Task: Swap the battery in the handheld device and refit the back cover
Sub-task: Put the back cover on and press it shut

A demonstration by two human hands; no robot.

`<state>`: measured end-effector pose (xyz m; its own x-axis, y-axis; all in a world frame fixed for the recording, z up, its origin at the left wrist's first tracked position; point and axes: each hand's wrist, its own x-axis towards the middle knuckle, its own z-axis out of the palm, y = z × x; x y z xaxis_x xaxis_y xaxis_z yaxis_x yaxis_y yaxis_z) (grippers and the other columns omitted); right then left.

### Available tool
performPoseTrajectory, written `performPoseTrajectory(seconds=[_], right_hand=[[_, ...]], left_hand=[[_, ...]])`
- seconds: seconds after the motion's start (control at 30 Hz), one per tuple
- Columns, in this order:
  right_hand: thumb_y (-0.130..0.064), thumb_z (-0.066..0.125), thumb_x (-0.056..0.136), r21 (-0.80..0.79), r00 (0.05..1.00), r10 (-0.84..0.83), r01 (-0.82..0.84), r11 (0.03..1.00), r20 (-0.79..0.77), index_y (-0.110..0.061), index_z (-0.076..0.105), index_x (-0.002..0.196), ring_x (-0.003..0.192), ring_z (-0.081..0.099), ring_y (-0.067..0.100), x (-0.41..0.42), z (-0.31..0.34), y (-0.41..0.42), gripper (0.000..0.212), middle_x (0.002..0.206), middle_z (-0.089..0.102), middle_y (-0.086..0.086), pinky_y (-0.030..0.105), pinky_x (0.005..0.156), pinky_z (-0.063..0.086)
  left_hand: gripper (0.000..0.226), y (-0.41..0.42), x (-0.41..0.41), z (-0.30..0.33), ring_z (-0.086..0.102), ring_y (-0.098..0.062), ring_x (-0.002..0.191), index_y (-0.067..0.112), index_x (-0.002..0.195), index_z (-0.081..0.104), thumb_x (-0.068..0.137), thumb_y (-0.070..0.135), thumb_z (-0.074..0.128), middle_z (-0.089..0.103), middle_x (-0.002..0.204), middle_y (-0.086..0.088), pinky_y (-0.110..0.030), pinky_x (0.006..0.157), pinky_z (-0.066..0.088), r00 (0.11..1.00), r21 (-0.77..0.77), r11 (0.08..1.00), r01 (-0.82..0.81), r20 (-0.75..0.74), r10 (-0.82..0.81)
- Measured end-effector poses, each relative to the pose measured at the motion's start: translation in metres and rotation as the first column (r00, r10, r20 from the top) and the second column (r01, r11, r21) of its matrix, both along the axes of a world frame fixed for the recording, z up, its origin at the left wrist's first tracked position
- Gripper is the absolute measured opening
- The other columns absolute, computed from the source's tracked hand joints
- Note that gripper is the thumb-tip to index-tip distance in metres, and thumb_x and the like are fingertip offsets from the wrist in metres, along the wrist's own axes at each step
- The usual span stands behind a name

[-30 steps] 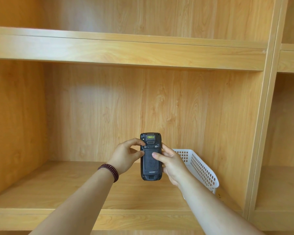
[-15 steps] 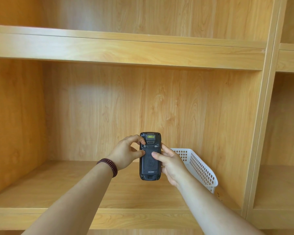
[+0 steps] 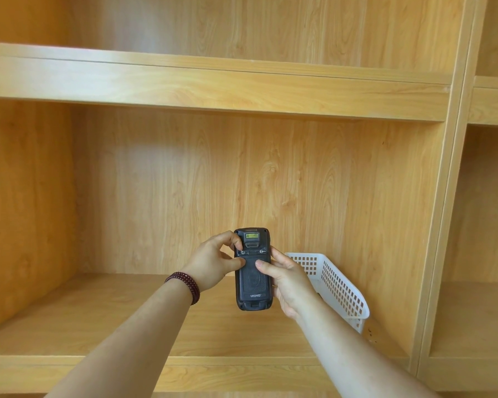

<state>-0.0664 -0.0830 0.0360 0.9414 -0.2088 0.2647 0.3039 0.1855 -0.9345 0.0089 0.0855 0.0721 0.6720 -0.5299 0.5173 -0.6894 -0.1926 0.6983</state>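
Note:
A black handheld device (image 3: 253, 285) is held upright in front of the shelf, back side facing me, with its back cover (image 3: 253, 278) in place. My right hand (image 3: 285, 282) grips the device from its right side, thumb pressed on the cover. My left hand (image 3: 213, 262) is at the device's upper left: its forefinger curls onto the left latch (image 3: 242, 252) near the top and its thumb rests on the left edge. A second latch (image 3: 261, 251) shows at the upper right of the cover.
A white perforated plastic basket (image 3: 339, 288) stands on the wooden shelf board (image 3: 104, 317) just right of my right hand, against the upright panel (image 3: 440, 225). Another shelf (image 3: 213, 84) runs overhead. A dark bead bracelet (image 3: 186, 284) sits on my left wrist.
My left forefinger has moved down onto the left latch at the top of the cover. The device and my right hand have stayed nearly still.

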Motion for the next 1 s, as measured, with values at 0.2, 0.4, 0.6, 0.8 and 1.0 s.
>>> performPoseTrajectory(seconds=[0.2, 0.4, 0.6, 0.8, 1.0], right_hand=[[-0.006, 0.067, 0.088, 0.034, 1.000, -0.011, 0.011, 0.999, 0.006, -0.027, 0.063, 0.123, 0.104, 0.071, 0.020, 0.000, 0.004, -0.002, 0.041, 0.110, 0.076, 0.004, 0.040, 0.084, 0.056], [-0.007, 0.067, 0.089, 0.004, 1.000, -0.001, 0.001, 1.000, 0.027, -0.029, 0.064, 0.121, 0.104, 0.071, 0.020, -0.002, 0.008, 0.000, 0.040, 0.110, 0.076, 0.005, 0.042, 0.090, 0.054], [-0.007, 0.066, 0.089, -0.011, 0.999, -0.005, 0.005, 1.000, 0.037, -0.030, 0.066, 0.120, 0.107, 0.070, 0.020, -0.004, 0.007, -0.001, 0.039, 0.111, 0.075, 0.005, 0.042, 0.093, 0.052], [-0.007, 0.067, 0.088, -0.004, 1.000, -0.008, 0.008, 1.000, 0.030, -0.033, 0.069, 0.113, 0.106, 0.070, 0.019, -0.005, 0.004, -0.001, 0.036, 0.111, 0.076, 0.003, 0.039, 0.086, 0.054], [-0.006, 0.067, 0.088, 0.012, 1.000, -0.006, 0.006, 1.000, 0.017, -0.039, 0.075, 0.101, 0.103, 0.071, 0.017, -0.005, 0.000, 0.000, 0.036, 0.109, 0.076, 0.002, 0.041, 0.086, 0.054]], left_hand=[[0.039, -0.004, -0.004, -0.004, 0.060, 0.000, 0.088, 0.041, 0.089, 0.052, 0.076, 0.017, 0.080, 0.053, 0.107, 0.018, -0.016, 0.075, 0.052, 0.978, -0.131, 0.984, -0.118, 0.159, 0.138], [0.034, -0.007, -0.006, -0.004, 0.056, -0.006, 0.086, 0.029, 0.093, 0.053, 0.079, 0.007, 0.075, 0.061, 0.089, 0.014, -0.012, 0.070, 0.043, 0.902, -0.138, 0.984, -0.112, 0.402, 0.159], [0.037, -0.006, -0.007, 0.005, 0.053, -0.001, 0.082, 0.031, 0.099, 0.051, 0.080, 0.009, 0.074, 0.058, 0.089, 0.018, -0.012, 0.065, 0.043, 0.876, -0.037, 0.993, -0.115, 0.467, 0.119], [0.037, -0.007, -0.007, 0.010, 0.053, -0.001, 0.075, 0.026, 0.101, 0.054, 0.078, 0.004, 0.074, 0.057, 0.085, 0.015, -0.008, 0.066, 0.041, 0.899, 0.028, 0.996, -0.079, 0.435, 0.060], [0.038, -0.006, -0.008, 0.008, 0.053, -0.002, 0.071, 0.028, 0.097, 0.052, 0.079, 0.002, 0.073, 0.057, 0.081, 0.010, -0.011, 0.068, 0.046, 0.934, 0.027, 0.997, -0.068, 0.353, 0.054]])
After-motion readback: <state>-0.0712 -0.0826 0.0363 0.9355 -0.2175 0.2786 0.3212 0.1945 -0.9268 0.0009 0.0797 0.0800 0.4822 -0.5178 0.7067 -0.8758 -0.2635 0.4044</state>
